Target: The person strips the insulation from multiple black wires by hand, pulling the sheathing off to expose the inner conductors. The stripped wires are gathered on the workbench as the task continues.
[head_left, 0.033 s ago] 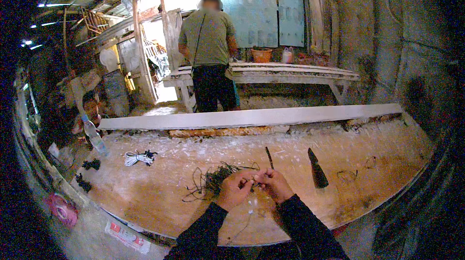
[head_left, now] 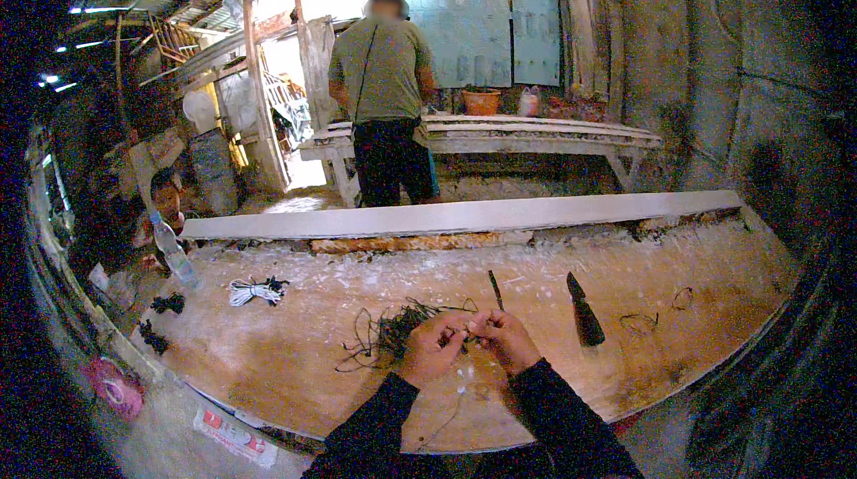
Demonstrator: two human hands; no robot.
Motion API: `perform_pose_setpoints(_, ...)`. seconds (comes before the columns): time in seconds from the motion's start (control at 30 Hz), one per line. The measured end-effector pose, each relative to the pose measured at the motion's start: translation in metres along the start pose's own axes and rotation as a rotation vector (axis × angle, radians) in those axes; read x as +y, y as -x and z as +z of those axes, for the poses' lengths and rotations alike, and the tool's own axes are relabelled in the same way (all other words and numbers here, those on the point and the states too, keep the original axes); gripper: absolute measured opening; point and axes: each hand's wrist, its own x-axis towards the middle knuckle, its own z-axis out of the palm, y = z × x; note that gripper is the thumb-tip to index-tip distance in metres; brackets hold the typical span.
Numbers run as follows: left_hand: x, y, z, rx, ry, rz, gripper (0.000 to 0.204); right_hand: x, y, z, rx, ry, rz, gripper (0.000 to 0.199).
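Though the fingers of the left hand (head_left: 433, 349) and right hand (head_left: 507, 341) curled close together, I couldn't tell what they grasped; tangled dark cord (head_left: 397, 329) lay just beside the left hand, on the wooden table (head_left: 295, 345).

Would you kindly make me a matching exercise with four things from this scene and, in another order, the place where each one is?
Things:
1. Bundle of white cord
2. Tangle of dark cord
3. Orange pot
4. Dark pointed tool

Places:
A. On the far bench, beyond the near table
B. On the near table, to the right of the right hand
C. On the left part of the near table, well away from both hands
D. On the near table, right beside the left hand

Right pairs: 1-C, 2-D, 3-A, 4-B
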Motion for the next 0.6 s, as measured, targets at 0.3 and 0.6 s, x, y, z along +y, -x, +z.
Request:
perform_pose_setpoints(0.3, -0.008, -0.009, -0.004, 0.036, 0.036, -0.005, 0.033, 0.003, -0.004, 0.010, 0.088, 0.345, -0.429, 0.011)
perform_pose_setpoints(0.6, -0.004, -0.010, 0.000, 0.076, 0.345, -0.185, 0.045, -0.008, 0.003, 0.015, 0.115, 0.710, -0.677, 0.011)
